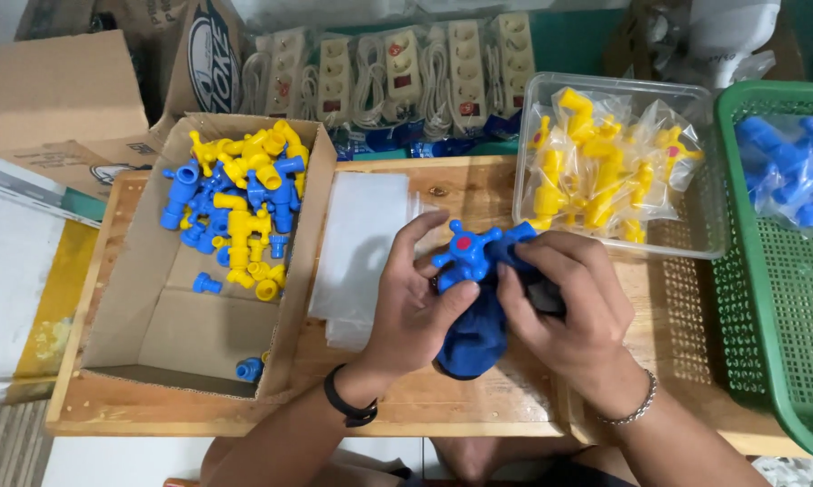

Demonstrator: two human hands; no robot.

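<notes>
Both hands hold one blue plastic tap [472,298] over the wooden table [478,406]. Its cross-shaped handle with a red dot points up and away from me. My left hand [410,307] wraps the tap's left side, thumb pressed on its body. My right hand [564,302] covers the right side, fingers curled over it. The tap's rounded lower end sticks out below both hands.
A cardboard box [127,334] at left holds several blue and yellow taps [235,212]. A stack of clear plastic bags [361,243] lies beside it. A clear tub [695,243] holds bagged yellow taps, and a green basket [767,316] holds bagged blue ones. Power strips [406,77] lie behind.
</notes>
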